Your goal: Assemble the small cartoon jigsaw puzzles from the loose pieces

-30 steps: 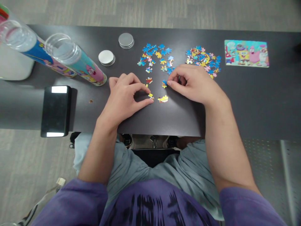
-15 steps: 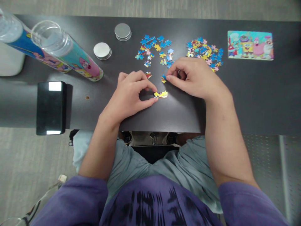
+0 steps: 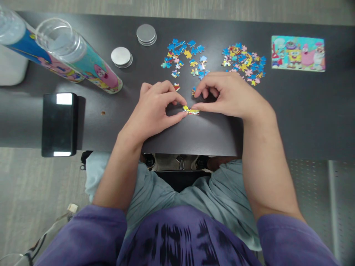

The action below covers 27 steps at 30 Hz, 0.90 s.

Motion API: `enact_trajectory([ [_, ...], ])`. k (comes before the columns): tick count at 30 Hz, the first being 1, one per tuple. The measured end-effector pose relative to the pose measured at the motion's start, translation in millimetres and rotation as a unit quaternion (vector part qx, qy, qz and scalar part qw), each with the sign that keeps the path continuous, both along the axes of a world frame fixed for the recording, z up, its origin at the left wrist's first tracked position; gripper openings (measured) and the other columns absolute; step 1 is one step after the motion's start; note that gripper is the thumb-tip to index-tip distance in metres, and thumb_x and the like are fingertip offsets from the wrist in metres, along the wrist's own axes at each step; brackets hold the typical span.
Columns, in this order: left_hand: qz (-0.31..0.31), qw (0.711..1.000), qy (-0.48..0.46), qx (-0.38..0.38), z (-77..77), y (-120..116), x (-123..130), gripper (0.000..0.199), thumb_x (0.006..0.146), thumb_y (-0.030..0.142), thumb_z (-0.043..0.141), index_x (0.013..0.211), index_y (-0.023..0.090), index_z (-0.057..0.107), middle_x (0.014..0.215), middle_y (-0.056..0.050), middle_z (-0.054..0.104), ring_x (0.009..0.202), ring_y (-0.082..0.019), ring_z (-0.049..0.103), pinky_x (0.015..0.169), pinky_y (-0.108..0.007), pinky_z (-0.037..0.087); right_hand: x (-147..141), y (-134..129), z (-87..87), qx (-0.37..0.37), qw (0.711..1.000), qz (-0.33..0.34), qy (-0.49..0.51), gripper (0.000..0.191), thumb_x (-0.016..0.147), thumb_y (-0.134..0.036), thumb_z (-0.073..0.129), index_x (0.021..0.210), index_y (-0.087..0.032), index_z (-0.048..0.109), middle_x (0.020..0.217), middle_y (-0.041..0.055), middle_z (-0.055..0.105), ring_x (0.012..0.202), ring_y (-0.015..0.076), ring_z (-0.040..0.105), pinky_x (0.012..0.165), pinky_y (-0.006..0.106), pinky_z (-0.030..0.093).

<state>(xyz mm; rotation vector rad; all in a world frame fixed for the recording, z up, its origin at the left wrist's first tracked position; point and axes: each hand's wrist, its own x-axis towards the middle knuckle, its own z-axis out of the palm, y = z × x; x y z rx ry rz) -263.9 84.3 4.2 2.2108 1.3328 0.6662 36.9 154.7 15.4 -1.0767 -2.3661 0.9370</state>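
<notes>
The left hand has thumb and forefinger clamped on the left end of a yellow puzzle strip, flat on the dark table. The right hand holds its fingertips apart — thumb touching the strip, forefinger by a small blue-and-yellow piece at twelve o'clock. Farther out, a loose pile lies between one and two — the picture card at two, the black box at nine.
</notes>
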Motion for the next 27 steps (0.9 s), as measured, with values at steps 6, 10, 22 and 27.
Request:
enact_trajectory([
  [6, -0.003, 1.000, -0.005, -0.003, -2.2, 1.1, 1.2, 0.021, 0.107, 0.050, 0.101, 0.122, 0.036, 0.097, 0.122, -0.006, 0.085, 0.115, -0.034, 0.081, 0.124, -0.064, 0.050, -1.4, 1.8, -0.7, -0.010, 1.000, 0.001, 0.008, 0.045, 0.091, -0.071, 0.112, 0.100, -0.036, 0.085, 0.093, 0.0056, 0.077, 0.089, 0.0327, 0.065, 0.072, 0.049, 0.043],
  [10, -0.004, 1.000, -0.005, -0.011, -2.3, 1.7, 1.7, 0.023, 0.105, 0.051, 0.103, 0.121, 0.037, 0.096, 0.122, -0.006, 0.084, 0.114, -0.033, 0.080, 0.124, -0.065, 0.051, -2.3, 1.8, 0.4, -0.020, 1.000, -0.001, 0.007, 0.044, 0.090, -0.069, 0.113, 0.098, -0.036, 0.085, 0.093, 0.0057, 0.076, 0.088, 0.0328, 0.065, 0.072, 0.049, 0.042],
  [22, 0.061, 0.998, -0.002, 0.022, -0.5, 0.9, 3.3, 0.013, 0.110, 0.044, 0.093, 0.119, 0.036, 0.089, 0.121, -0.004, 0.083, 0.116, -0.034, 0.079, 0.127, -0.064, 0.052, -3.0, 1.1, 1.2, -0.026, 1.000, -0.002, 0.000, 0.048, 0.092, -0.074, 0.112, 0.103, -0.036, 0.086, 0.097, 0.0051, 0.077, 0.091, 0.0322, 0.065, 0.074, 0.048, 0.045],
  [27, 0.044, 0.999, -0.005, 0.000, -2.3, -0.1, 6.9, 0.021, 0.108, 0.053, 0.096, 0.116, 0.035, 0.088, 0.118, -0.005, 0.082, 0.112, -0.033, 0.077, 0.125, -0.065, 0.054, -4.7, -0.4, 1.7, -0.022, 1.000, 0.002, 0.003, 0.045, 0.094, -0.074, 0.110, 0.101, -0.037, 0.085, 0.097, 0.0048, 0.077, 0.088, 0.0324, 0.065, 0.075, 0.049, 0.044],
])
